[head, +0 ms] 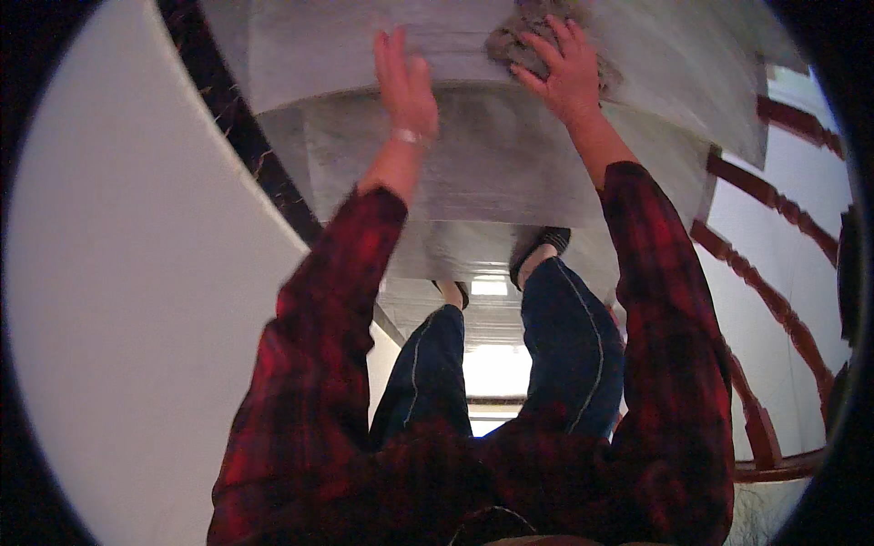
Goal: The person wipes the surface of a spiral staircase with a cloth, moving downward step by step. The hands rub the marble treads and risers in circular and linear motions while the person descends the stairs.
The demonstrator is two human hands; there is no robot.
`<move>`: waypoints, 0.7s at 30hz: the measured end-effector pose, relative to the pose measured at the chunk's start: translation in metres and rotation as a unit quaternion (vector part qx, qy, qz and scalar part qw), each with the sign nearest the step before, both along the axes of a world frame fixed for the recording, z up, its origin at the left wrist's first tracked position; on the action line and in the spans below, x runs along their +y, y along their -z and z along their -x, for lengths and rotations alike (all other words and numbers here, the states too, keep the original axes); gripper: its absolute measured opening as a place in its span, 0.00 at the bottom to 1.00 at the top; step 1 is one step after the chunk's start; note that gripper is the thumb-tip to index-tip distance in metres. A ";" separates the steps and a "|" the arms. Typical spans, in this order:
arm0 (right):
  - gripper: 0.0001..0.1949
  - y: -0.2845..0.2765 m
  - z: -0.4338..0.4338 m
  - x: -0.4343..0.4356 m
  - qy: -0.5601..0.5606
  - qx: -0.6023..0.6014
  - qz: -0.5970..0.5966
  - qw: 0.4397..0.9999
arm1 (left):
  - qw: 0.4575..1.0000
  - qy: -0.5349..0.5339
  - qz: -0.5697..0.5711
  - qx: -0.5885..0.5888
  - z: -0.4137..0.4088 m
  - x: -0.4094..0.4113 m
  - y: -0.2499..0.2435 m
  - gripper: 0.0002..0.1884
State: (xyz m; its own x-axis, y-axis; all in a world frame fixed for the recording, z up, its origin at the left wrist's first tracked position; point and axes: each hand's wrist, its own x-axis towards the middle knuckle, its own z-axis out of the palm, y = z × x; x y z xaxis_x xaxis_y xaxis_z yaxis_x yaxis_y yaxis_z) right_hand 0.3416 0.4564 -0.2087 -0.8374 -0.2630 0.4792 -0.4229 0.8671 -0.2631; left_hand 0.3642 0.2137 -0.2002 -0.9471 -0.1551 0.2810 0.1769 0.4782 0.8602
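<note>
My right hand (561, 72) presses with fingers spread on a crumpled grey-brown cloth (505, 42), which lies on a grey stair tread (450, 51). To the left, my left hand (407, 89) is over the same tread near its front edge, holding nothing. It is slightly blurred, and I cannot tell whether it touches the stone. A band circles the left wrist. Below the tread's edge is the grey riser (491, 160), with a lower step (471, 249) under it.
A white wall (150, 273) with a dark veined skirting (239, 130) runs along the left. Turned reddish wooden balusters (771, 293) line the right side. My feet in dark shoes (539, 252) stand on lower steps, and bright light reflects behind them.
</note>
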 end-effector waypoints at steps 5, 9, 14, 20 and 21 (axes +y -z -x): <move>0.30 0.001 0.008 -0.149 -0.165 0.001 0.030 0.986 | 0.993 0.014 0.029 -0.116 -0.184 -0.114 -0.035 0.24; 0.33 -0.003 0.018 -0.266 -0.228 -0.016 0.015 0.973 | 0.972 -0.030 0.088 -0.216 -0.294 -0.183 -0.045 0.21; 0.33 -0.003 0.032 -0.367 -0.211 0.025 0.003 0.977 | 0.962 -0.068 0.112 -0.241 -0.355 -0.221 -0.052 0.18; 0.31 0.013 0.038 -0.391 -0.209 -0.009 -0.005 0.978 | 0.959 -0.077 0.087 -0.258 -0.391 -0.234 -0.046 0.16; 0.30 0.011 0.033 -0.395 -0.207 -0.031 -0.003 0.978 | 0.960 -0.073 0.092 -0.255 -0.394 -0.235 -0.044 0.16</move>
State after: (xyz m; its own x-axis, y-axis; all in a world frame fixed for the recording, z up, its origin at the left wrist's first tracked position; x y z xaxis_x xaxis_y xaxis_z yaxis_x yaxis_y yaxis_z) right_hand 0.3086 0.0610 -0.2201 -0.6854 -0.5881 0.4294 -0.7219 0.6259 -0.2951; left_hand 0.7582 -0.0215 -0.1559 -0.9409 -0.2887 -0.1772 -0.3244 0.6174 0.7166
